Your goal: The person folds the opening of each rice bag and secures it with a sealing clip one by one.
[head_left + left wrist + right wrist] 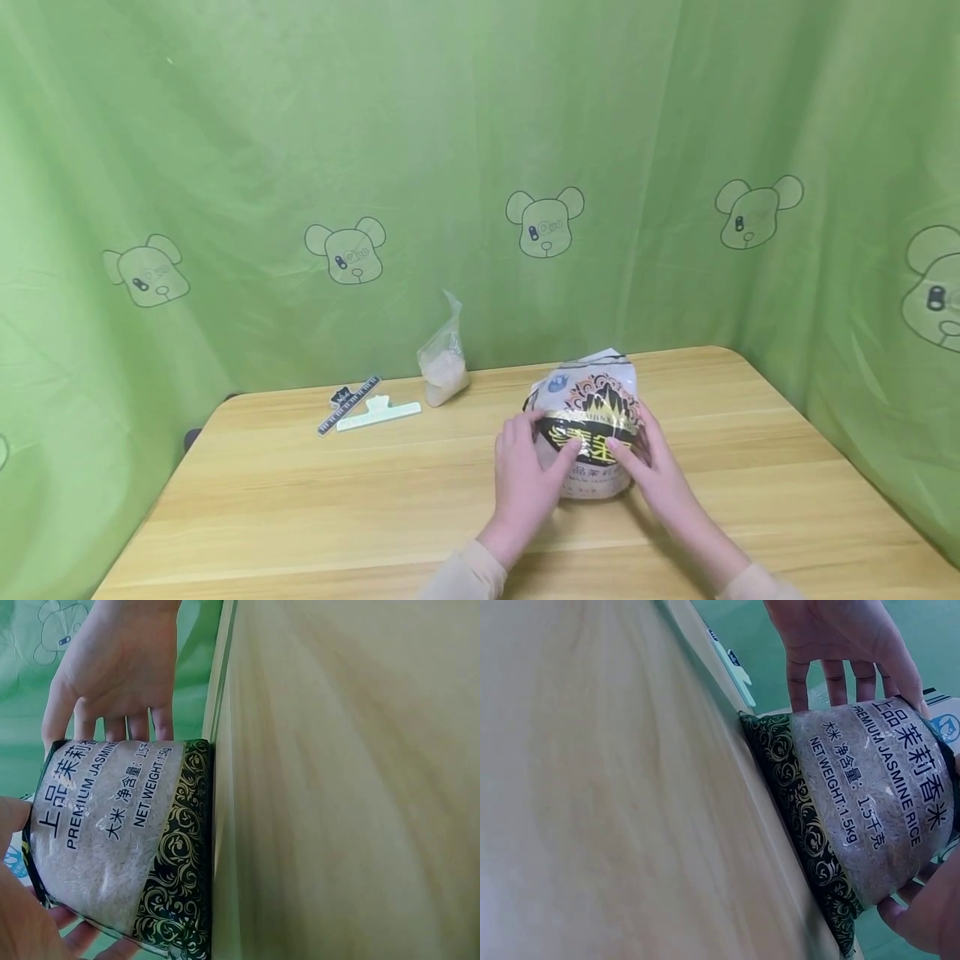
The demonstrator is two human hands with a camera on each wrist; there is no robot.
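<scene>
A plastic bag of jasmine rice [588, 425] stands upright on the wooden table, its black-and-gold patterned bottom [176, 870] against the tabletop. My left hand [525, 471] grips its left side, thumb across the front and fingers around the side and back. On the opposite side my right hand [663, 471] holds it the same way, the two thumbs pointing toward each other over the dark label. In the right wrist view the printed front [877, 787] faces the camera, with the left hand's fingers [836, 679] along the far side. The bag's top leans backward, folded and creased.
Left of the rice, near the table's back edge, stands a clear plastic bag [444, 377] with white contents and a twisted top. Beside it lie a mint-green long clip [378, 415] and a dark patterned one [348, 407]. Green curtain [450, 125] surrounds the table [300, 517].
</scene>
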